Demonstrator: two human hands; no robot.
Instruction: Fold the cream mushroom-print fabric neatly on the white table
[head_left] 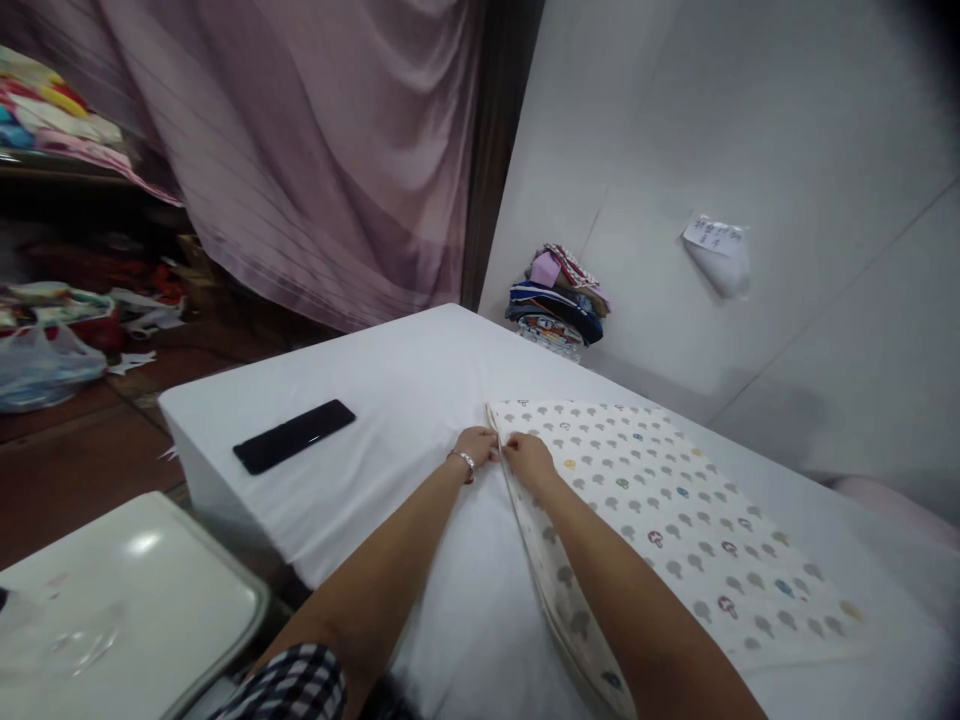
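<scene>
Between the pinched fingers of the right hand (pixel 531 462) is the left edge of a mushroom-print cloth (pixel 637 490), spread over the white-covered desk (pixel 409 375) to their right. The left hand (pixel 474 445) touches that edge; whether its fingers grip, I cannot tell. Left of them lies a black phone (pixel 294 436). Beyond, rightward, a wall note (pixel 714 238) bears handwriting too blurred to read.

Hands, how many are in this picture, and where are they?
2. The left hand, with a bracelet at its wrist, is at the patterned cloth's edge; the right hand is beside it, over the cloth. No others show.
</scene>
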